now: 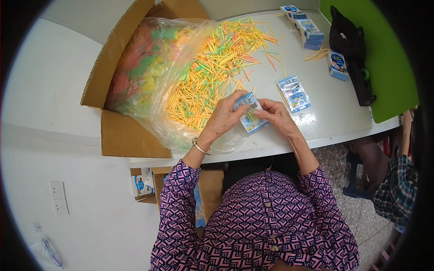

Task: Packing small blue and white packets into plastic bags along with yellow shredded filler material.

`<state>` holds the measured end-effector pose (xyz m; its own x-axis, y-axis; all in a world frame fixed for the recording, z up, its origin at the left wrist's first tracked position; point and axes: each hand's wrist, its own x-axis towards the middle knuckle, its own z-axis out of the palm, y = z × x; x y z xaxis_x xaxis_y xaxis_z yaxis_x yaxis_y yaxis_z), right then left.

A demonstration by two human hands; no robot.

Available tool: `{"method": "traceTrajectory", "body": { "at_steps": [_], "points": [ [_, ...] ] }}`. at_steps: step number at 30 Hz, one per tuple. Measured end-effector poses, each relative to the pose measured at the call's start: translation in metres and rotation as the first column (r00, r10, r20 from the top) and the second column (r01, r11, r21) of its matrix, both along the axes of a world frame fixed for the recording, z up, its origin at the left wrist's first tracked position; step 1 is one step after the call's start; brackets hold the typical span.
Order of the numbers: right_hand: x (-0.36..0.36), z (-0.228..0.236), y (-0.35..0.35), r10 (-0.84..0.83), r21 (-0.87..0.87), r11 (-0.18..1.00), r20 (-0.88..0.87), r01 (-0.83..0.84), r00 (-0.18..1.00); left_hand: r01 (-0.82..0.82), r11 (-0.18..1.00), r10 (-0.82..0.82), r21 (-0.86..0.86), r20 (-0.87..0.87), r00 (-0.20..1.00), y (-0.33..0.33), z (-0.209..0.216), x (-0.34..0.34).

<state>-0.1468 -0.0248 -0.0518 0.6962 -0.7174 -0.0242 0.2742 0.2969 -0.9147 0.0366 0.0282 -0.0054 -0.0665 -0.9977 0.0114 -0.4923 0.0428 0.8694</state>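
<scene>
Both my hands hold one small blue-and-white packet (256, 126) above the front part of the table. My left hand (229, 113) grips its left side, thumb across the front. On its right edge, the fingers and thumb of my right hand (276, 116) are closed. Yellow and green sticks show through the packet's front. Left of my hands, a heap of thin coloured sticks (194, 97), mostly yellow with some green and pink, spills from a clear plastic bag (169, 86). To the right of my right hand lies another blue-and-white packet (294, 94).
An open cardboard box (131, 134) holds the bag at the left. Small boxes (310, 32) are stacked at the back, one more (337, 65) by a black object (347, 40) along a green partition (389, 63). A co-worker's checked sleeve (398, 185) shows at the right.
</scene>
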Motion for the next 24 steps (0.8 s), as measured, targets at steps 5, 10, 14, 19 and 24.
{"method": "traceTrajectory", "body": {
  "at_steps": [5, 10, 14, 19, 24],
  "points": [
    [-0.011, -0.007, -0.010, 0.083, -0.061, 0.994, -0.175, -0.095, 0.981, -0.005, 0.999, 0.001, -0.042, -0.100, 0.995, -0.011, 0.008, -0.009],
    [-0.018, -0.008, -0.012, 0.071, -0.077, 0.993, -0.216, -0.090, 0.974, 0.023, 1.000, -0.023, -0.021, -0.020, 1.000, -0.021, 0.007, -0.015],
    [-0.020, -0.012, -0.014, 0.072, -0.060, 0.994, -0.211, -0.087, 0.975, 0.043, 0.998, -0.044, -0.042, -0.028, 0.999, -0.026, 0.006, -0.017],
    [-0.021, -0.010, -0.014, 0.105, 0.002, 0.994, -0.196, -0.107, 0.975, 0.102, 0.989, -0.107, -0.104, -0.046, 0.993, -0.033, 0.000, -0.016],
    [-0.026, -0.011, -0.016, 0.036, 0.011, 0.999, -0.160, -0.035, 0.986, 0.115, 0.992, -0.109, 0.048, -0.112, 0.988, -0.035, -0.002, -0.009]
  ]
}}
